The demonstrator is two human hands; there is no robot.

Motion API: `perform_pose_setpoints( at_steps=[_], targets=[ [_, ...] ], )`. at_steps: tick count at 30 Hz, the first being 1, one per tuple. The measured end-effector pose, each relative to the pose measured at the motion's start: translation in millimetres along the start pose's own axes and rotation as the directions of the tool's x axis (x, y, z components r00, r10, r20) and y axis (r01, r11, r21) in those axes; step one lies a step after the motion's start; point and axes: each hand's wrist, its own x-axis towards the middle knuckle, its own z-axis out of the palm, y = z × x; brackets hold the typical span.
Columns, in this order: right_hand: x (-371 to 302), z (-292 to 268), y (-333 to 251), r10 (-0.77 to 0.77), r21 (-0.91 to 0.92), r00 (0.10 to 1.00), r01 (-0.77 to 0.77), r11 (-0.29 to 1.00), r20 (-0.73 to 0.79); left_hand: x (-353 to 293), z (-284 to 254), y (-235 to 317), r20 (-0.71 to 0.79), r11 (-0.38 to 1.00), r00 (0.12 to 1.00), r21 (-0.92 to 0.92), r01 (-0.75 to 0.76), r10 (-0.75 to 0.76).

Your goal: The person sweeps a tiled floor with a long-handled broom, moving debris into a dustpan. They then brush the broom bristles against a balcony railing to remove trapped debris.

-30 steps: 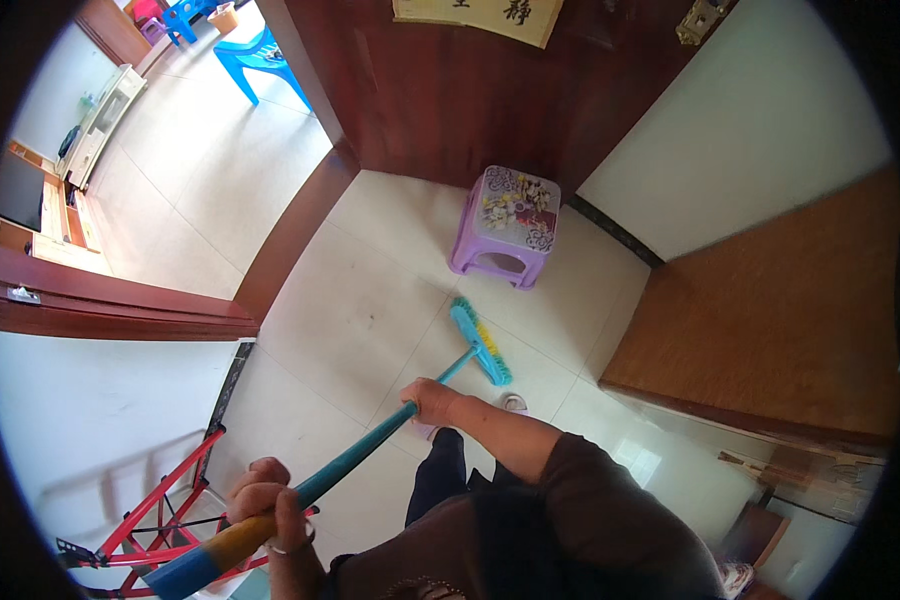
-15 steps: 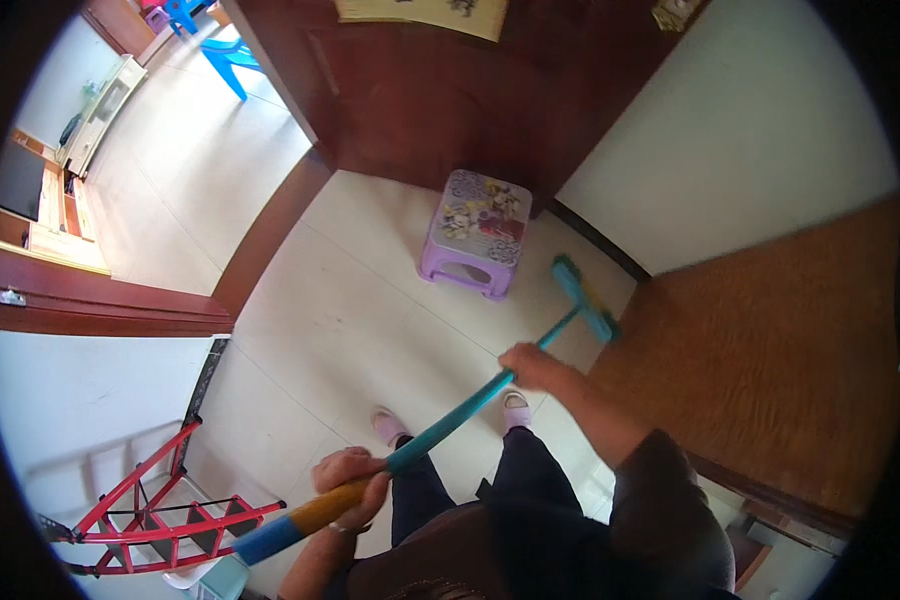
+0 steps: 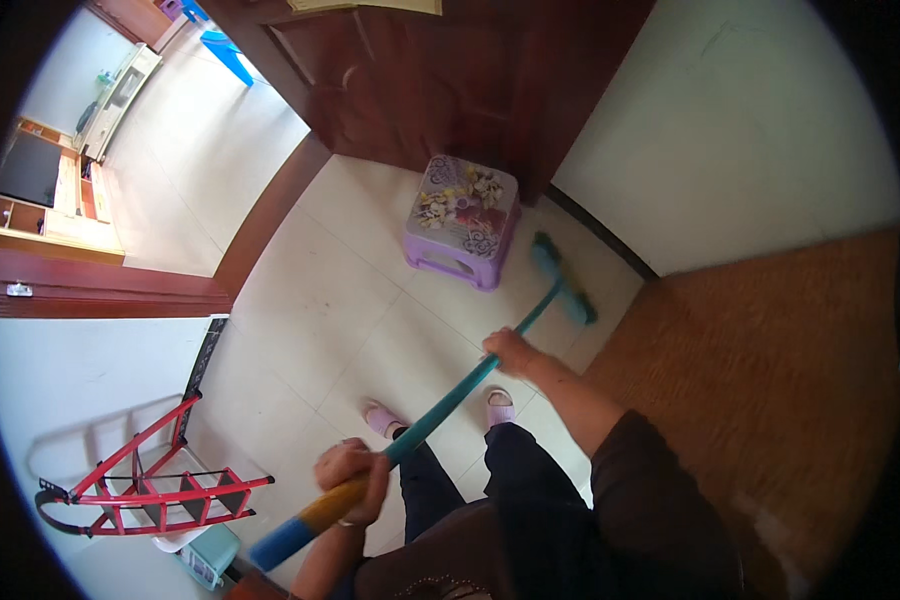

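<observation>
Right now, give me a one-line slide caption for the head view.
Left hand and right hand hold a teal broom, its bristled head near a purple stool.

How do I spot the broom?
Find the dark red door, then the purple stool near its foot. Just to the stool's lower right is the brush end of the broom. Unlike the squat stool, it's long, thin and teal, its other end yellow and blue.

Nothing can be read with certainty. The cream-yellow paper sheet on the dark red-brown panelled door shows only its lower edge (the frame crops it), and the small pale label on the teal plastic box is illegible.
</observation>
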Motion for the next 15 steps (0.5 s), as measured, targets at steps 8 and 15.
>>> perform_pose_setpoints(
  at_steps=[8, 15],
  targets=[
    [10, -32, -112, -0.024, 0.169, 0.996, 0.009, 0.986, 0.085, 26, -66, 29, -0.114, 0.958, 0.970, -0.170, -0.232, 0.214],
    [5, 20, -78, 0.094, -0.065, 0.990, -0.087, 0.994, 0.110, -7, -82, -19, 0.046, 0.996, 0.996, -0.038, 0.081, -0.080]
  ],
)
